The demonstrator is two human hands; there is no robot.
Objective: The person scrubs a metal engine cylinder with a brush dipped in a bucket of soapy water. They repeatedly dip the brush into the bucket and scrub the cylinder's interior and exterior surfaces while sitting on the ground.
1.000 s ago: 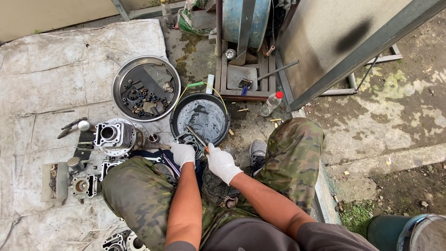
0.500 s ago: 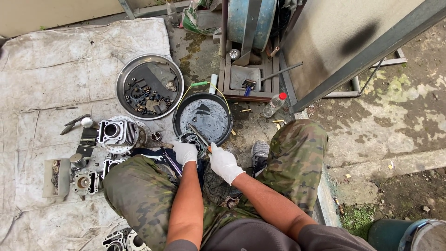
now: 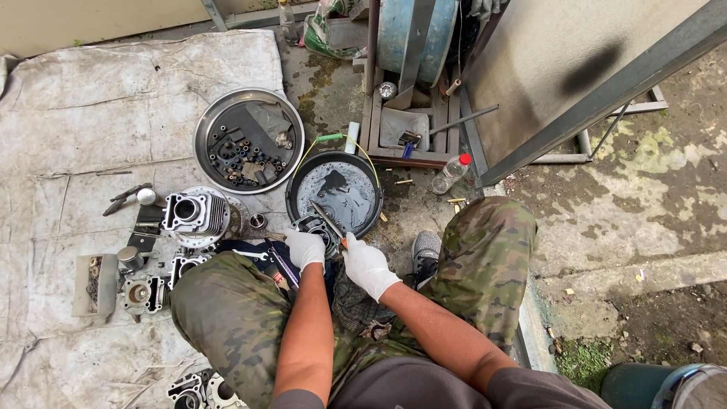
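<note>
Gripping the round engine part (image 3: 312, 225) left-handed (image 3: 305, 248), your right hand (image 3: 366, 265) stays clamped on the scraper (image 3: 330, 222), its blade barely shifted over the black basin (image 3: 370, 180).

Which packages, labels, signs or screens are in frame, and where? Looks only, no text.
Plastic bottle: lying on the wet ground right of the black basin, clear, red cap.
Second bottle: top edge, standing, clear; label too small to tell.
Bag: top centre beside the blue drum, crumpled, green and white.
No signs or screens in view.
</note>
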